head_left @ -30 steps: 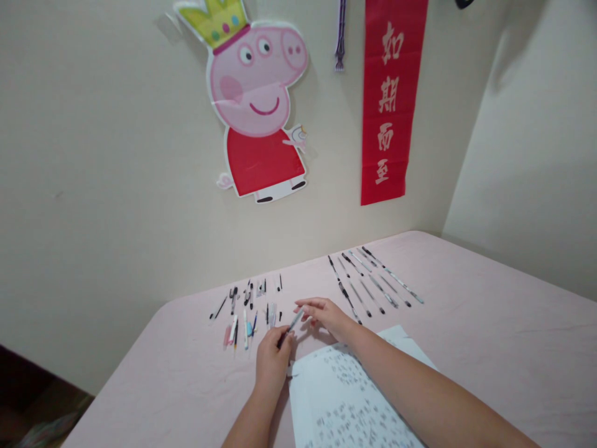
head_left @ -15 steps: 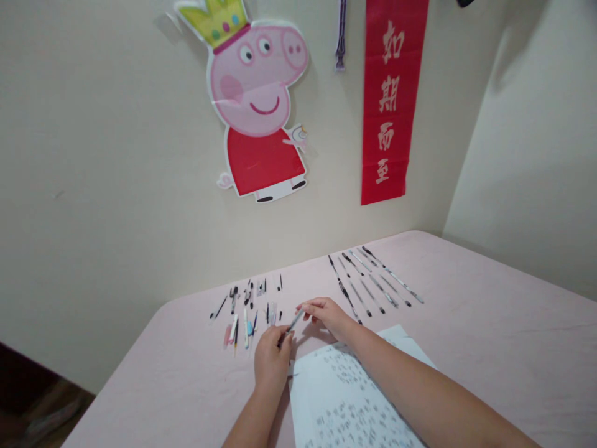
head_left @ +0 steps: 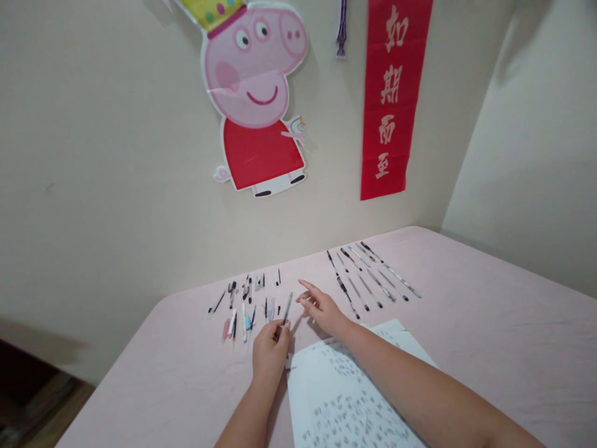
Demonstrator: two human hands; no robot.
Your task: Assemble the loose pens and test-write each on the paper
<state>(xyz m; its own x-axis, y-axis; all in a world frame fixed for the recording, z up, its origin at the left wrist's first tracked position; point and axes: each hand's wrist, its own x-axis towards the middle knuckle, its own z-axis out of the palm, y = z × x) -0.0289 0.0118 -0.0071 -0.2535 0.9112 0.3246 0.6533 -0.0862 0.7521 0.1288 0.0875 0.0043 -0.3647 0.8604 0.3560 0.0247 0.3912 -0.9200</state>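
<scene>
My left hand (head_left: 271,350) is closed around the lower part of a slim, clear-barrelled pen (head_left: 288,306), which points up and slightly right. Just right of the pen is my right hand (head_left: 319,306), apart from it, with the index finger stretched out and the others loosely bent; nothing shows between its fingers. Beneath my right forearm lies a white sheet of paper (head_left: 354,404) covered in handwritten characters. Beyond my left hand are several pen caps and dark pen parts (head_left: 249,289), with a pink marker-like piece (head_left: 226,328) and a light blue cap (head_left: 249,322) among them.
Several pens (head_left: 368,292) lie in two slanted rows at the back right of the pink-covered table (head_left: 489,348). The wall behind carries a cartoon pig cutout (head_left: 261,149) and a red banner (head_left: 392,124). At the left, the table edge drops to a dark floor area.
My right hand has let go of the pen's upper end, and its index finger has straightened. The pen has turned more upright in my left hand. The view has tilted slightly down.
</scene>
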